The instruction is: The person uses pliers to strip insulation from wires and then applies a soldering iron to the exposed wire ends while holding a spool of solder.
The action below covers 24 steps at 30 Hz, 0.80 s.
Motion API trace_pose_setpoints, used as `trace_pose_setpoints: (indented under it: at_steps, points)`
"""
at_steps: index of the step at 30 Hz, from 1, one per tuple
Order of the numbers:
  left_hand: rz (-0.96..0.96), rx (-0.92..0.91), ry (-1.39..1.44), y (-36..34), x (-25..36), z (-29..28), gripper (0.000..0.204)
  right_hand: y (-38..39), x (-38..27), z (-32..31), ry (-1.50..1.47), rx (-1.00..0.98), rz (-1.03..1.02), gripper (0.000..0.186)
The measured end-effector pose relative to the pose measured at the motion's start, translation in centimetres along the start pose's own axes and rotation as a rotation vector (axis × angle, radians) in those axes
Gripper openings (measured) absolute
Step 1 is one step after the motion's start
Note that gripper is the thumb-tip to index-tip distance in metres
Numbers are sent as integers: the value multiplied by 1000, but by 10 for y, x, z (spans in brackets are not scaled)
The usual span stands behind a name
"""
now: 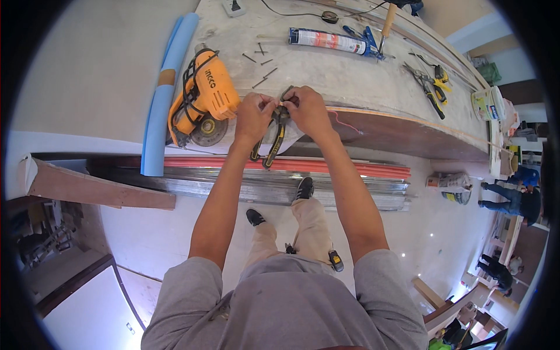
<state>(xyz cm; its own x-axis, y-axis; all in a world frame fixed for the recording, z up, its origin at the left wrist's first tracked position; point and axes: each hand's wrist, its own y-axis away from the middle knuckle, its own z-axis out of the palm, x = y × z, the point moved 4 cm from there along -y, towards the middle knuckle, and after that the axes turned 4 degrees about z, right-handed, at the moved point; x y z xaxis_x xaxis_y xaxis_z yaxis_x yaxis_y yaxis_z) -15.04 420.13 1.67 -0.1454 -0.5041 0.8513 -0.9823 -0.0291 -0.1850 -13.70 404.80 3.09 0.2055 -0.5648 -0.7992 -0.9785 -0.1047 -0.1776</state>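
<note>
At the near edge of the worktable [268, 76], my left hand [255, 116] and my right hand [309, 111] are close together, fingertips pinched inward. A small dark piece [286, 91] shows at my right fingertips; its kind is hard to make out. Between my hands are pliers [277, 134] with black and yellow handles, pointing back toward me past the table edge. Whether any finger grips them is unclear. Just left of my left hand lie an orange power tool [216, 87] wrapped in black cord and a cutting disc [210, 129]. Beyond are several loose screws [256, 81].
A caulking gun [332, 42], more pliers [430, 87] and a white bucket [488, 105] are on the right side. A blue roll [166, 96] overhangs the left edge. Red pipes [350, 169] and metal channels [256, 189] lie underneath near my feet. People [516, 198] are far right.
</note>
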Motion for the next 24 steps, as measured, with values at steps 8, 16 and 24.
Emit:
trace_pose_setpoints:
  at_steps: [8,16,24]
  points:
    - [-23,-51,1,2,-2,-1,22,2,-3,2,115,10,-6,13]
    - [16,-110,-113,-12,22,-2,24,1,-5,1,72,33,-16,12]
    - [256,-133,88,-6,9,-2,16,2,-2,-1,8,24,103,21]
